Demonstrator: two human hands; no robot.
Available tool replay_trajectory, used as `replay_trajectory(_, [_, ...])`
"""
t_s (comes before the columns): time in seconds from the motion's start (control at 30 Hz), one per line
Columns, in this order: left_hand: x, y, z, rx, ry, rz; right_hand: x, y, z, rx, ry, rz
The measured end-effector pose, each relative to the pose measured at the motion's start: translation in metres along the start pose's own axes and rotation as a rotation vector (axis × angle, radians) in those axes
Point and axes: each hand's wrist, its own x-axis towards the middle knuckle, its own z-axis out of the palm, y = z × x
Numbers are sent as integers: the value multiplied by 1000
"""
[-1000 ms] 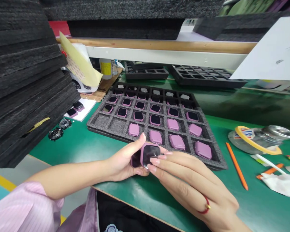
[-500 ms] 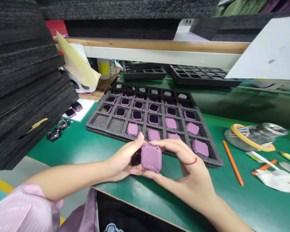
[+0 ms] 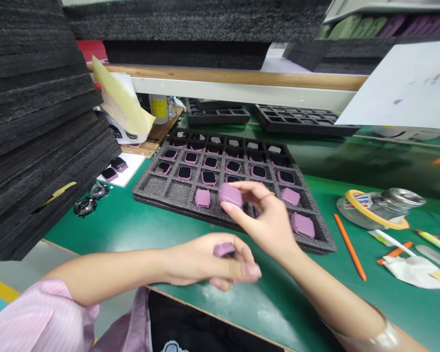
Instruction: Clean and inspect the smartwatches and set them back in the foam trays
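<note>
A dark foam tray (image 3: 150,188) with square pockets lies on the green bench and holds several purple watch bodies, some screen up, some back up. My right hand (image 3: 269,222) pinches one purple watch body (image 3: 230,194) back side up, just over the tray's front row. My left hand (image 3: 214,261) hovers above the bench in front of the tray with its fingers curled round a second purple watch body (image 3: 223,250). The two hands are apart.
A tall stack of black foam sheets (image 3: 36,117) stands at the left. Two watch bodies (image 3: 114,168) lie on a white card, with round metal parts (image 3: 84,206) nearby. At right are an orange pencil (image 3: 349,246), a tape roll (image 3: 374,208), a metal dispenser, and a white cloth (image 3: 418,271). Empty trays (image 3: 300,120) sit behind.
The hands have separated. My right hand carried one watch body forward and up to the tray's front row. My left hand lowered toward the bench, keeping the other one.
</note>
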Motion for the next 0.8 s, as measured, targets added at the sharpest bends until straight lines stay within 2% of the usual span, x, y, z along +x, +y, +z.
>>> replay_trajectory(0.1, [2, -6, -4, 146, -193, -103, 26, 0, 32, -72, -91, -2])
replay_trajectory(0.2, [6, -9, -12, 159, -402, -166, 41, -6, 67, -126, -134, -53])
replay_trajectory(0.27, [7, -9, -17, 243, -377, -165, 43, -9, 85, -136, -153, -59])
replay_trajectory(0.37, [5, -5, -19, 447, -229, -101, 37, -9, 93, -96, -164, -37])
replay_trajectory(0.43, [3, -3, -18, 504, -216, -83, 30, -6, 86, -31, -163, -26])
replay_trajectory(0.5, [2, -3, -16, 476, -149, -80, 21, -2, 71, 51, -155, -4])
replay_trajectory(0.6, [4, -4, -14, 280, 12, -91, 7, 7, 42, 172, -132, 66])
replay_trajectory(0.7, [7, -4, -14, 22, 83, -75, -8, 12, 14, 251, -93, 110])
replay_trajectory(0.8, [9, 0, -13, -174, 171, 1, -23, 6, -6, 267, -100, 29])
